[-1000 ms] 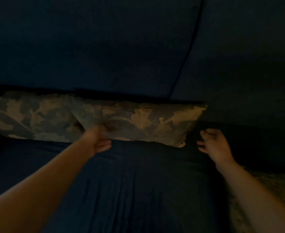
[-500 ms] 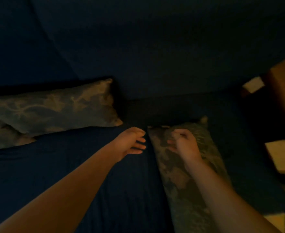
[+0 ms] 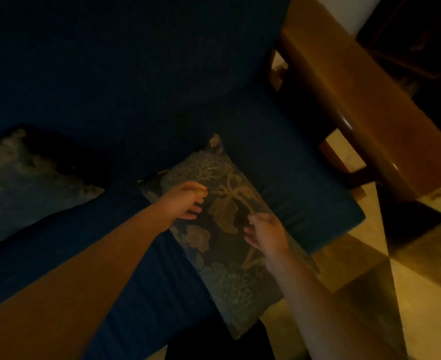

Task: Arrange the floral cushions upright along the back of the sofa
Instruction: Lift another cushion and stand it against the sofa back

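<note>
A floral cushion (image 3: 224,258) lies flat on the dark blue sofa seat (image 3: 89,245), its near end hanging over the seat's front edge. My left hand (image 3: 187,200) hovers over its far left part, fingers spread and curled, holding nothing. My right hand (image 3: 266,233) is over the cushion's right side, fingers bent loosely; whether it touches the fabric is unclear. Another floral cushion (image 3: 24,183) leans against the sofa back (image 3: 136,74) at the left.
A wooden armrest or side table (image 3: 365,100) runs along the sofa's right end. Pale tiled floor (image 3: 409,294) shows at the lower right. The room is dim.
My view swung right from the cushions at the sofa back. Both hands left the leaning cushion and came over the flat-lying one; the left hand moved onto it.
</note>
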